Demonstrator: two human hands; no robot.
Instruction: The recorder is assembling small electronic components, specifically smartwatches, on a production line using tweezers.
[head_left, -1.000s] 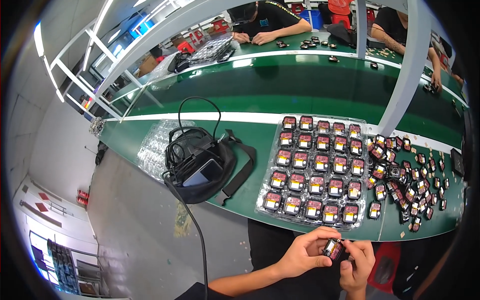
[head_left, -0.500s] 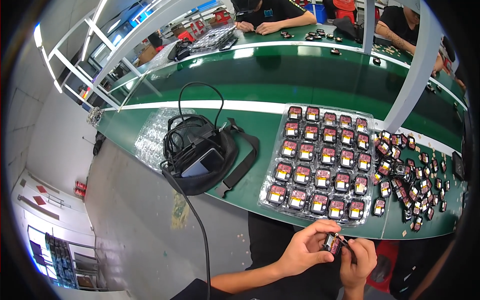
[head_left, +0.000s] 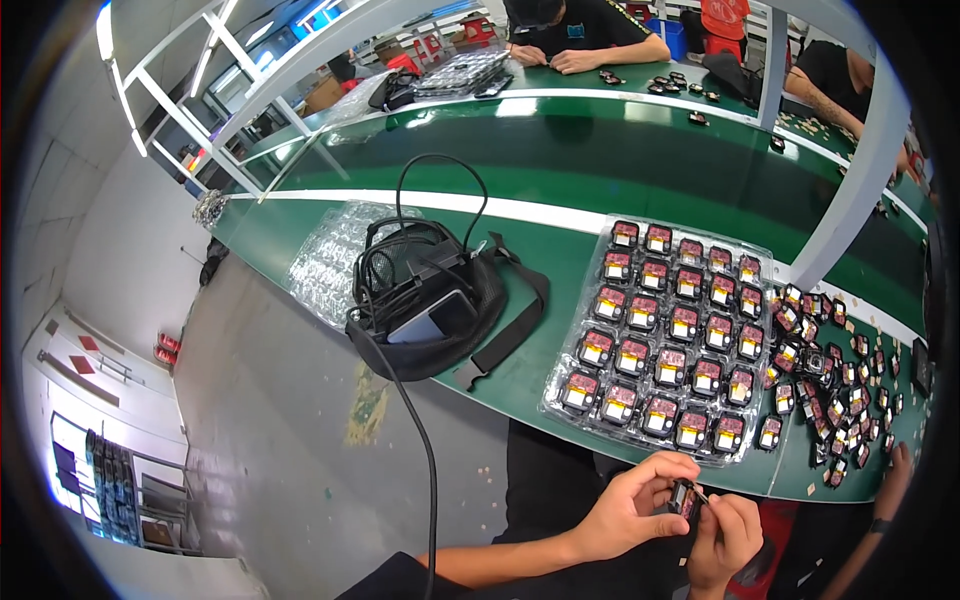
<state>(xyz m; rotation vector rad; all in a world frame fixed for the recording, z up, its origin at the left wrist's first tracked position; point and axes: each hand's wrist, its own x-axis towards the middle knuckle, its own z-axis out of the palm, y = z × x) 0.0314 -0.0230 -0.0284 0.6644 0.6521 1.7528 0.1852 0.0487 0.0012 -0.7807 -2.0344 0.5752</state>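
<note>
Above my lap, just off the near edge of the bench, my left hand is closed round a small black square device with a red and yellow label. The fingertips of my right hand are pinched together at the device's right side. A thin piece shows at those fingertips, too small to name. Beyond my hands lies a clear plastic tray with rows of similar black devices, labels up. Right of it is a loose heap of such devices.
A black waist bag with cables and a phone-like slab sits left of the tray, beside another clear tray. A cable runs from it toward me. A grey post rises behind the heap. People work across the green bench; another arm is at the right.
The whole view has shifted, so the bench and tray appear farther right. My left hand keeps the device, now tilted more edge-on. My right fingertips stay against its side.
</note>
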